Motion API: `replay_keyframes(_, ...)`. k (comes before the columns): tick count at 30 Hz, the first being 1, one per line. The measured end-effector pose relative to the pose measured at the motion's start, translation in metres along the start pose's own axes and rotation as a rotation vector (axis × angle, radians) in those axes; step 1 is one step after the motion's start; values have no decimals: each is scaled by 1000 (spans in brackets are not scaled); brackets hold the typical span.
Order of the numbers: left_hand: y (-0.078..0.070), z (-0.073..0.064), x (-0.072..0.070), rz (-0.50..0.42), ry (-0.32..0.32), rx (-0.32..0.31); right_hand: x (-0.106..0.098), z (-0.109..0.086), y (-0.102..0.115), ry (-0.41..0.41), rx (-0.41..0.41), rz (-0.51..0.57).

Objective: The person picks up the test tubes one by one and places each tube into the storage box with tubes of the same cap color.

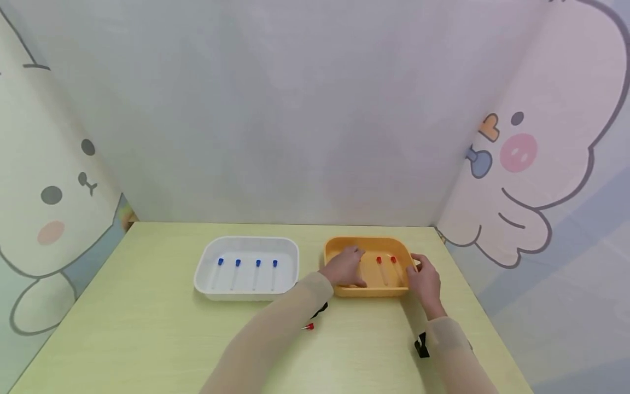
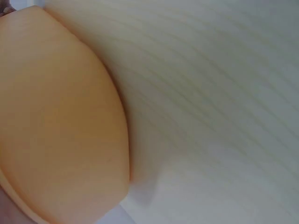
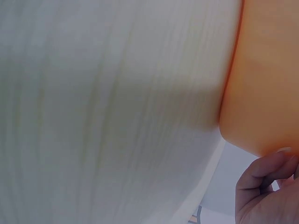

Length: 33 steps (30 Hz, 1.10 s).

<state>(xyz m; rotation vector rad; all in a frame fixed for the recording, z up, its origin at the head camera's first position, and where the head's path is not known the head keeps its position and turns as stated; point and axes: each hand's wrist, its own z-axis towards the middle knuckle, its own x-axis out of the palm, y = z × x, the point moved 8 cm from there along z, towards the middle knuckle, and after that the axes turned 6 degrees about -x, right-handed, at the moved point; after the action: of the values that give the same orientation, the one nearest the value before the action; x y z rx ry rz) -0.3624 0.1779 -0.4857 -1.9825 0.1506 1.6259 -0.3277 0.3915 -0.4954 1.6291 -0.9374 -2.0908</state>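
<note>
An orange tray stands at the right of the table, with thin clear red-capped tubes lying in it. My left hand reaches in over its left part. Its thumb and fingers are spread apart around another tube, whose red cap shows beside the fingers; the palm side is hidden. My right hand grips the tray's right rim; in the right wrist view, its curled fingers are at the orange wall. The left wrist view shows mostly the tray's outer wall.
A white tray left of the orange one holds several blue-capped tubes in a row. On the table, a red-capped tube lies partly hidden by the left sleeve. A curtain stands behind the table.
</note>
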Motion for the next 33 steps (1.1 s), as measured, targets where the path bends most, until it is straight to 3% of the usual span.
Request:
replay_keyframes(17,5,3,8,9,25,-58,1,-2,5,-3,-12,3)
replay_keyframes(33,8,3,8,16,36,-70,2,0,7,5,-13,11)
